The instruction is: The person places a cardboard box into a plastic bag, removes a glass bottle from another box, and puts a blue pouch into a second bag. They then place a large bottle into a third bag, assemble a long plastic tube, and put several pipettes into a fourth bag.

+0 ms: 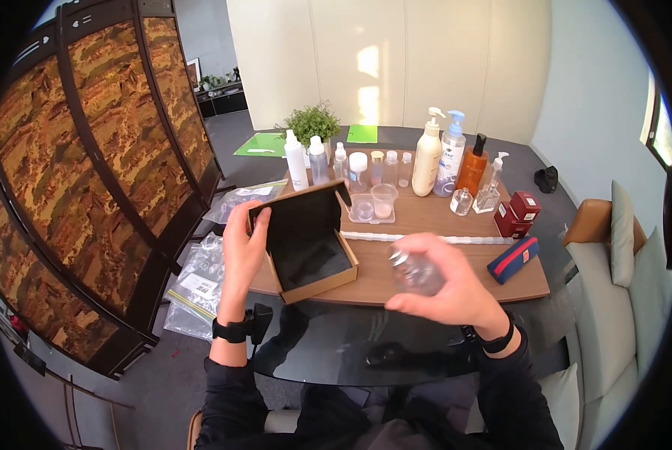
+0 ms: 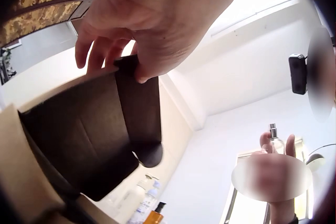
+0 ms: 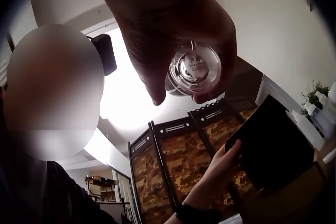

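- A cream panelled wall (image 1: 388, 67) filled the upper middle of the head frame; a dark-framed folding screen with brown-and-gold patterned panels (image 1: 111, 97) stood along the left.
- A pale grey-green padded sofa (image 1: 606, 322) ran down the right edge, partly cut off by the black lens rim.
- A glossy black table (image 1: 336, 352) spread across the lower middle, bearing a brown wood-grain board (image 1: 373, 259).
- Left of centre was an open brown cardboard box with a black inside (image 1: 322, 283), lid raised; its dark bottom was hard to make out, as was whether it touched the board.
- The left hand (image 1: 244, 244) pinched the lid's edge, its fingers partly hidden behind it.
- The right hand (image 1: 456, 289), right of centre, curled round a small clear glass bottle with a silvery top (image 1: 420, 276), covering part of it.
- Print at the bottle's base, central in the right wrist frame, was too small to read.
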Demonstrator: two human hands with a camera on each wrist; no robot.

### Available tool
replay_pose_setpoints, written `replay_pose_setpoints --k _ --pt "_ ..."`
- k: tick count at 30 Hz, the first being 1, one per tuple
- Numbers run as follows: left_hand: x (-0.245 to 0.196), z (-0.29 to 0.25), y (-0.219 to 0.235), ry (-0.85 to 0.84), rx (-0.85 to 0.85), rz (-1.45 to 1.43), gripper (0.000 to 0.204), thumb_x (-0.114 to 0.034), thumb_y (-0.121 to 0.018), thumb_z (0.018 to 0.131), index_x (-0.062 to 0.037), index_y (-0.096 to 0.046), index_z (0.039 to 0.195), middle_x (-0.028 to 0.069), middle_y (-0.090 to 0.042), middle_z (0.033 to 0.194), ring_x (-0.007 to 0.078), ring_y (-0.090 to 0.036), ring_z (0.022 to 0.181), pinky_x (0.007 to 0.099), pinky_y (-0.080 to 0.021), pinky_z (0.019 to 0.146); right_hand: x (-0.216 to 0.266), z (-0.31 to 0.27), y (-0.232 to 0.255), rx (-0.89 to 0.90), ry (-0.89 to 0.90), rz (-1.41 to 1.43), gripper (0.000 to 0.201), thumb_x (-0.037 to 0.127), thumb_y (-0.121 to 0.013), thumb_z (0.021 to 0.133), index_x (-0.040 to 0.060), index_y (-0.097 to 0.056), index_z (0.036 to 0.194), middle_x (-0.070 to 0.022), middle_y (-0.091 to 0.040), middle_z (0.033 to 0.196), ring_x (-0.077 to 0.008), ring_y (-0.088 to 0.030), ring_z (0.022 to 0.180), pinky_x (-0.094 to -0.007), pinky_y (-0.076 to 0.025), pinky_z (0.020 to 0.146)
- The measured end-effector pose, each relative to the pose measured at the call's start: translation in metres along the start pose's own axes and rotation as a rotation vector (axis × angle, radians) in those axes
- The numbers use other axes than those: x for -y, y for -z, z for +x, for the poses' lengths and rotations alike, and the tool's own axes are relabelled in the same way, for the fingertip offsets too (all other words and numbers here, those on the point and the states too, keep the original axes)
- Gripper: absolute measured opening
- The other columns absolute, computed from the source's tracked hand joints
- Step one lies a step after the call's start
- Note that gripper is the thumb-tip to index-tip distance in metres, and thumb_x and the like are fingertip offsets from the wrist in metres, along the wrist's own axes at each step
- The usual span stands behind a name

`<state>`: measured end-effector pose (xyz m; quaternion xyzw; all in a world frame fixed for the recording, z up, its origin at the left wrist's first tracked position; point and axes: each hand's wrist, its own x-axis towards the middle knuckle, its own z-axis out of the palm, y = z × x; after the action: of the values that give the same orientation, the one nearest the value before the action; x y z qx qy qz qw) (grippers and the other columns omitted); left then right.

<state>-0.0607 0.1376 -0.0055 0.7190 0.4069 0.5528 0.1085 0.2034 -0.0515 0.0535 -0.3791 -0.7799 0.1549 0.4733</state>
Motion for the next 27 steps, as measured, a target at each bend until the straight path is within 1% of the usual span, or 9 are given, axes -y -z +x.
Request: replay_pose_setpoints --k 1,4,9,12,13,19,22,25,27 --pt "-0.004 -0.001 -0.006 -0.01 -0.02 -0.033 0.018 -0.013 -0.063 0.093 -0.0023 -0.06 0.107 0.0085 -0.062 0.091 0.0186 -0.056 0.076 0.0297 -0.045 0.07 0.001 0.003 -0.007 0.051 0.014 -0.085 0.054 0.031 -0.079 0.08 0.0097 -0.052 0.122 -0.0076 -0.062 0.103 -0.0237 -0.063 0.092 -0.0341 -0.05 0.08" --pt "-0.028 -0.005 -0.023 0.026 -0.019 -0.125 0.018 -0.015 -0.062 0.094 -0.0019 -0.059 0.107 0.0089 -0.06 0.084 0.0175 -0.053 0.07 0.0283 -0.045 0.067 -0.007 0.01 -0.025 0.195 -0.113 -0.232 0.048 0.039 -0.071 0.085 0.0118 -0.052 0.121 -0.0097 -0.061 0.107 -0.028 -0.063 0.094 -0.0366 -0.05 0.079" --pt "-0.022 -0.006 -0.055 0.013 0.027 -0.317 0.022 -0.018 -0.059 0.097 -0.0028 -0.056 0.112 0.0083 -0.062 0.084 0.0147 -0.054 0.075 0.0291 -0.046 0.071 -0.045 0.015 -0.038 0.243 -0.218 -0.333 0.043 0.035 -0.065 0.087 0.0149 -0.052 0.123 -0.0092 -0.056 0.106 -0.0285 -0.061 0.095 -0.0395 -0.05 0.08" --pt "-0.027 -0.006 -0.056 0.048 0.113 -0.279 0.024 -0.018 -0.058 0.098 -0.0025 -0.056 0.115 0.0059 -0.061 0.089 0.0117 -0.052 0.079 0.0271 -0.045 0.074 -0.072 0.018 -0.041 0.247 -0.093 -0.395 0.044 0.029 -0.067 0.086 0.0193 -0.053 0.126 -0.0083 -0.056 0.107 -0.0285 -0.06 0.096 -0.0385 -0.05 0.08" --pt "-0.027 -0.004 -0.056 0.045 0.13 -0.336 0.024 -0.018 -0.058 0.098 -0.0027 -0.056 0.116 0.0055 -0.061 0.09 0.0112 -0.052 0.08 0.0267 -0.045 0.075 -0.07 0.022 -0.04 0.287 -0.153 -0.379 0.044 0.021 -0.069 0.084 0.0237 -0.055 0.126 -0.0069 -0.056 0.108 -0.0275 -0.058 0.101 -0.038 -0.047 0.085" --pt "-0.027 -0.005 -0.047 0.088 0.231 -0.48 0.023 -0.017 -0.055 0.099 -0.0032 -0.056 0.118 0.0032 -0.06 0.094 0.0093 -0.049 0.083 0.0245 -0.044 0.077 -0.11 0.031 -0.061 0.417 0.129 -0.646 0.044 0.014 -0.069 0.08 0.0248 -0.061 0.121 -0.0042 -0.056 0.109 -0.0251 -0.053 0.111 -0.0429 -0.04 0.094" --pt "-0.028 -0.006 -0.045 0.122 0.266 -0.457 0.023 -0.016 -0.054 0.1 -0.003 -0.056 0.118 0.0031 -0.06 0.093 0.0088 -0.049 0.083 0.0244 -0.044 0.076 -0.123 0.033 -0.069 0.58 0.028 -0.655 0.049 0.012 -0.069 0.078 0.0265 -0.06 0.125 -0.0049 -0.056 0.118 -0.0251 -0.051 0.116 -0.0441 -0.04 0.097" --pt "-0.035 -0.008 -0.043 0.098 0.251 -0.48 0.023 -0.017 -0.054 0.1 -0.0025 -0.056 0.118 0.003 -0.059 0.092 0.0084 -0.049 0.082 0.0244 -0.044 0.076 -0.129 0.031 -0.069 0.606 0.001 -0.618 0.052 0.01 -0.063 0.082 0.0277 -0.057 0.13 -0.0111 -0.049 0.137 -0.0313 -0.042 0.131 -0.0489 -0.036 0.105" --pt "-0.035 -0.007 -0.043 0.105 0.262 -0.49 0.022 -0.016 -0.054 0.1 -0.0023 -0.056 0.117 0.003 -0.059 0.092 0.0085 -0.049 0.082 0.0244 -0.044 0.076 -0.128 0.033 -0.068 0.753 -0.101 -0.589 0.052 0.011 -0.057 0.085 0.0248 -0.053 0.135 -0.0154 -0.039 0.147 -0.0365 -0.033 0.138 -0.0531 -0.031 0.109"
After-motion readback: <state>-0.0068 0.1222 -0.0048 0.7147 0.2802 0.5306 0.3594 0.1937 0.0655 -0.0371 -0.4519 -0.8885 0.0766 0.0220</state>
